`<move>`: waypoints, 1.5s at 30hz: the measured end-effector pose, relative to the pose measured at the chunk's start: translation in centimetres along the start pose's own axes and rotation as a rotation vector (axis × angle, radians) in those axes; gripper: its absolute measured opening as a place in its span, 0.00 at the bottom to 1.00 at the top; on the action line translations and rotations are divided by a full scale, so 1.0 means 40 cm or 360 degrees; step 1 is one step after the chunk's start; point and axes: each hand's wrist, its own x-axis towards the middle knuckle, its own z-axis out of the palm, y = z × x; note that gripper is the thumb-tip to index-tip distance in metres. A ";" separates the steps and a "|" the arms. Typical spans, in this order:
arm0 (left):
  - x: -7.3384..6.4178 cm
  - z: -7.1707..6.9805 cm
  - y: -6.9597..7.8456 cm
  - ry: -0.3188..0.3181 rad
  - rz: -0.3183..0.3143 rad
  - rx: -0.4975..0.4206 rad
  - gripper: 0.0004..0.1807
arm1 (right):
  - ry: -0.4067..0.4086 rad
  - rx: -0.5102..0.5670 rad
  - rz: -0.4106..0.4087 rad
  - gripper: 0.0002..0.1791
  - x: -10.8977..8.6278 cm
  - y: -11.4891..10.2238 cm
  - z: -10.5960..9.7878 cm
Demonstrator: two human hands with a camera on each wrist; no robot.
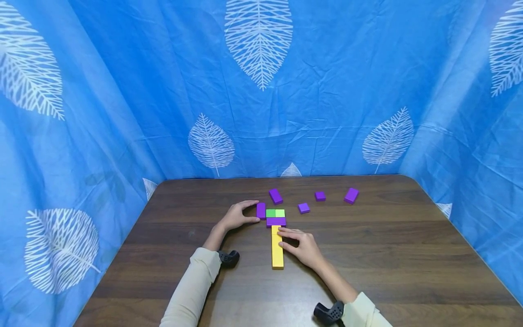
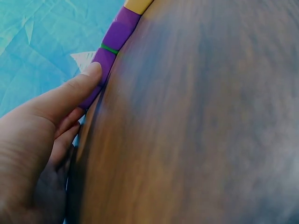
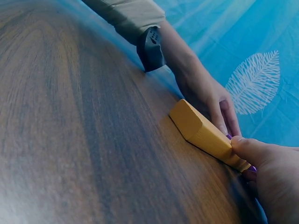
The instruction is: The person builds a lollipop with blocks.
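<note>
My left hand pinches a purple block by its two ends, thumb at the near end and a finger at the far one. Just right of that block are a green block and a light green block, side by side. A purple block lies crosswise below them. From it a long yellow block runs toward the near side, with a short yellow piece at its far end. My right hand holds the yellow piece's far part, thumb and fingertips at its right edge; the right wrist view shows the thumb against it.
Loose purple blocks lie farther back: one behind the greens, two small ones to the right, another farther right. The brown table ends at a blue leaf-print curtain. Each wrist wears a black device.
</note>
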 end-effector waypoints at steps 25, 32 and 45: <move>0.003 0.005 -0.004 -0.0006 0.0013 0.0009 0.36 | -0.0017 0.0026 0.0013 0.16 0.004 -0.005 -0.006; 0.002 0.007 -0.007 0.0004 0.0023 0.0009 0.36 | -0.0024 0.0033 0.0021 0.17 0.005 -0.006 -0.006; 0.002 0.010 -0.011 -0.0005 0.0020 0.0017 0.36 | -0.0040 0.0040 0.0030 0.16 0.003 -0.004 -0.005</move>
